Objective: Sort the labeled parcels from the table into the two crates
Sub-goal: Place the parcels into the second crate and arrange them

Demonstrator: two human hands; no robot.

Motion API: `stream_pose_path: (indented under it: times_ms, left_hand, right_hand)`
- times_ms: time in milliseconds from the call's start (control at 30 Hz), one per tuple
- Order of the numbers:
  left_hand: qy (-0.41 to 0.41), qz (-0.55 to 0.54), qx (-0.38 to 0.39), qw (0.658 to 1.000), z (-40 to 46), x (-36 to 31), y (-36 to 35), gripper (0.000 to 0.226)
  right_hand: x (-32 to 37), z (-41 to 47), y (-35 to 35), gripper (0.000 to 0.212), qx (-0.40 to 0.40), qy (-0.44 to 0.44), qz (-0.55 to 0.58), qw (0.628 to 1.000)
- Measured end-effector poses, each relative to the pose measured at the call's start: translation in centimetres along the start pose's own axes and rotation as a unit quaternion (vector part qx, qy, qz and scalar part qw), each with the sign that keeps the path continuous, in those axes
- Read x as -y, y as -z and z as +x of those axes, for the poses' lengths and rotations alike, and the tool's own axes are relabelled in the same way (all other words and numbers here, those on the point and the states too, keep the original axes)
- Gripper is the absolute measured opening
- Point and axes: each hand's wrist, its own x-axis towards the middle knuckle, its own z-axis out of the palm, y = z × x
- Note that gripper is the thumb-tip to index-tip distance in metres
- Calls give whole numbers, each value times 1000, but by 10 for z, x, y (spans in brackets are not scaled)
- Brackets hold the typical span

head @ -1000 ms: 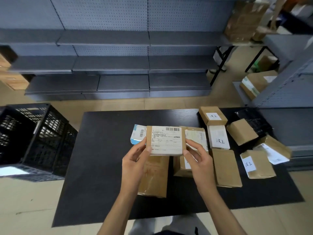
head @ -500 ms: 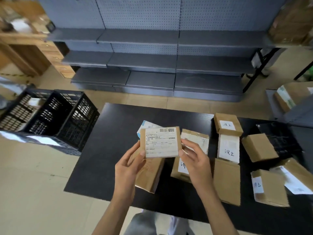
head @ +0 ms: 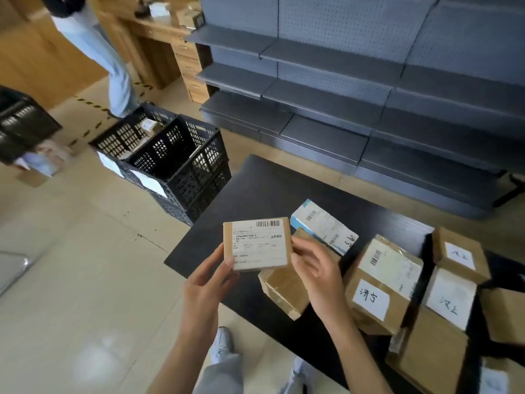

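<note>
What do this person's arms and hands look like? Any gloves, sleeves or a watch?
Both hands, the left hand and the right hand, are bare, with no gloves. No rings, watch or wristband show. The forearms are uncovered as far as the picture's lower edge, so no sleeves show. Below them show light grey trousers and pale sneakers.

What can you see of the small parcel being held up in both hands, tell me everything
The small parcel is a flat, squarish brown cardboard box. A white shipping label covers most of its upward face, with a barcode at the top right and printed lines too small to read. It is lifted off the black table, tilted toward the camera. The left hand pinches its lower left corner; the right hand touches its right edge. It looks closed and undamaged.
</note>
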Motion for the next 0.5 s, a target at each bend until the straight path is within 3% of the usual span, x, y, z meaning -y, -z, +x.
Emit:
stream_pose_path:
  times_ms: [133,233,367,433,500]
  left_hand:
    - [-8,-29,-50,998,26,-13,66,38]
    - [-13,-50,-84,995,50,-24,127,40]
    - [-17,-61,-116,991,79,-40,211,42]
    - [-20,-63,-128,990,92,-50,248,40]
    - [-24,-70,-145,987,102,-58,281,32]
  right_hand:
    - [5,23,-70,24,25,-13,-64,998]
    - [-2,45,-128,26,51,6,-212,976]
    - [-7,76,-205,43,95,81,-479,869]
    - [-4,89,-242,48,108,119,-550,820]
    - [-1,100,-276,50,114,140,-575,798]
